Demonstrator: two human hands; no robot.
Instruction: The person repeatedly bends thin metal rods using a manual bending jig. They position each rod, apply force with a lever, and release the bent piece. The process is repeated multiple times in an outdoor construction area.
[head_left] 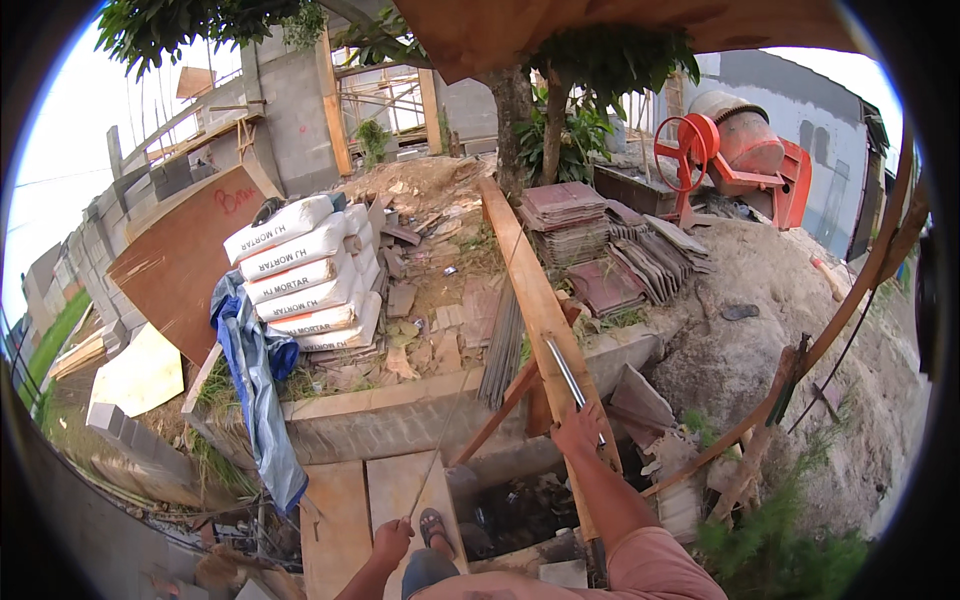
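The left hand [393, 541] has its fingers curled closed around a thin rod [434, 456], which points to one o'clock. The right hand [578, 432] lies over a metal bar [565, 371] on the plank [528, 285], pointing to eleven o'clock; how far its fingers close, I cannot tell. If this hand slips, the bar could perhaps roll off the narrow plank into the ditch [513, 512], at seven o'clock.

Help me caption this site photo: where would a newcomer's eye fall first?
Probably on the red mixer at upper right, then the white sacks stacked at left, a blue tarp beside them. Nearer, a long plank slants from near the tree down past the right hand.
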